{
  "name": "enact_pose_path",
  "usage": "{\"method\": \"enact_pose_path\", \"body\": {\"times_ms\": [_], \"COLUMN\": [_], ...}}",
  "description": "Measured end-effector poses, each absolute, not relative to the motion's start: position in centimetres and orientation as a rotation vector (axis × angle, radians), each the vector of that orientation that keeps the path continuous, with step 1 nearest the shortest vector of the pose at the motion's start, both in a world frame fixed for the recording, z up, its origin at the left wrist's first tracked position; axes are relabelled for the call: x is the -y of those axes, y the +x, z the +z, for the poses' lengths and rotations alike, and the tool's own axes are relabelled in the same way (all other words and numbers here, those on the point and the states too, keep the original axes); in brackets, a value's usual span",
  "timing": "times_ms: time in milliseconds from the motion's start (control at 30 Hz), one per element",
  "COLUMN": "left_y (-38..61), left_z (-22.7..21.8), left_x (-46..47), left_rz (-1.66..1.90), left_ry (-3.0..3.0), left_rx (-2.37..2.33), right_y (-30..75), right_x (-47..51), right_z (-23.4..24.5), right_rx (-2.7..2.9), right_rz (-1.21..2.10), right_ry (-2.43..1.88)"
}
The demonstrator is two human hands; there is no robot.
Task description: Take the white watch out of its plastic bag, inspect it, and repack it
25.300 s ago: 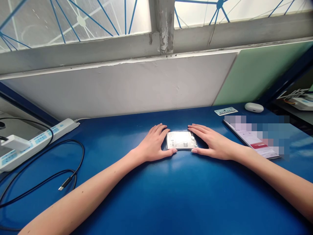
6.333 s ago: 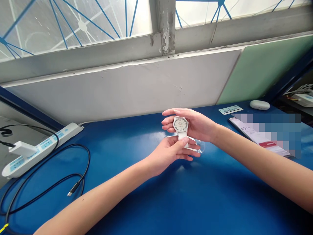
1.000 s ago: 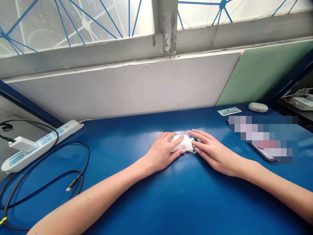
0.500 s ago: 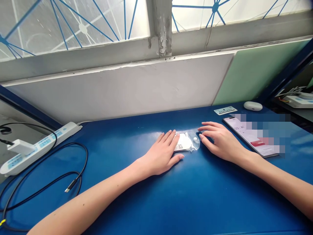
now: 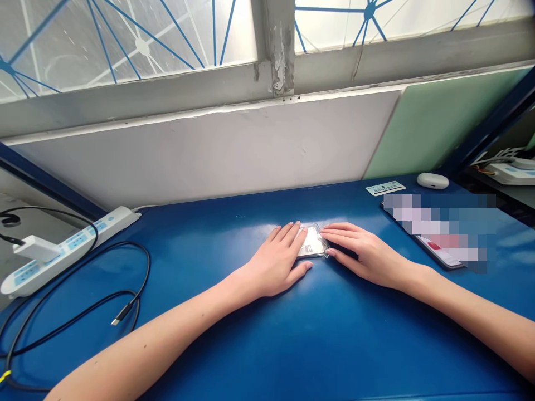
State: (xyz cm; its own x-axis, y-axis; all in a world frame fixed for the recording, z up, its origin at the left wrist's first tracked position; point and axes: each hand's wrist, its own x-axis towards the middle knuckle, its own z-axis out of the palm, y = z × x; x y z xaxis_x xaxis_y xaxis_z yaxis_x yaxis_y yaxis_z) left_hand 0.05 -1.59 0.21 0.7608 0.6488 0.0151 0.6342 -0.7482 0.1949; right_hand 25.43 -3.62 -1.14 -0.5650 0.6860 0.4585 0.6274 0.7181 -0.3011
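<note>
A small flat white packet (image 5: 309,240) in clear plastic lies on the blue table, with a dark printed patch on its face. My left hand (image 5: 278,262) rests flat across its left part, fingers stretched out and thumb apart, hiding that side. At the packet's right end, my right hand (image 5: 363,250) has its fingertips and thumb against the crinkled clear plastic. The right fingers are extended, with a gap between them and the thumb. The clear rounded end of the plastic is mostly hidden by this hand.
To the right lie a phone (image 5: 443,253), partly pixelated, a printed card (image 5: 385,189) and a white earbud case (image 5: 433,181). On the left are a white power strip (image 5: 77,242) with a charger (image 5: 35,250) and a looped black cable (image 5: 144,267). A wall panel (image 5: 234,150) closes the back.
My right hand has moved left from beside the packet, and its fingertips now reach the clear plastic end. My left hand stays flat on the packet.
</note>
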Motion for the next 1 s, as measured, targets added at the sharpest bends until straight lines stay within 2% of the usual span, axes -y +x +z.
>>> {"method": "enact_pose_path", "body": {"times_ms": [433, 867, 1000], "left_y": [-0.17, -0.26, -0.22], "left_z": [0.21, 0.19, 0.13], "left_x": [1.46, 1.32, 1.31], "left_rz": [0.176, 0.201, 0.235], "left_ry": [2.762, 2.714, 2.684], "left_rx": [-1.012, -0.991, -0.982], "right_y": [24.84, 25.08, 25.1], "right_x": [3.89, 3.77, 3.79], "right_z": [-1.83, -1.62, -1.71], "right_rx": [2.297, 2.269, 2.298], "right_rz": [0.142, 0.382, 0.35], "right_ry": [-1.037, -1.098, -1.071]}}
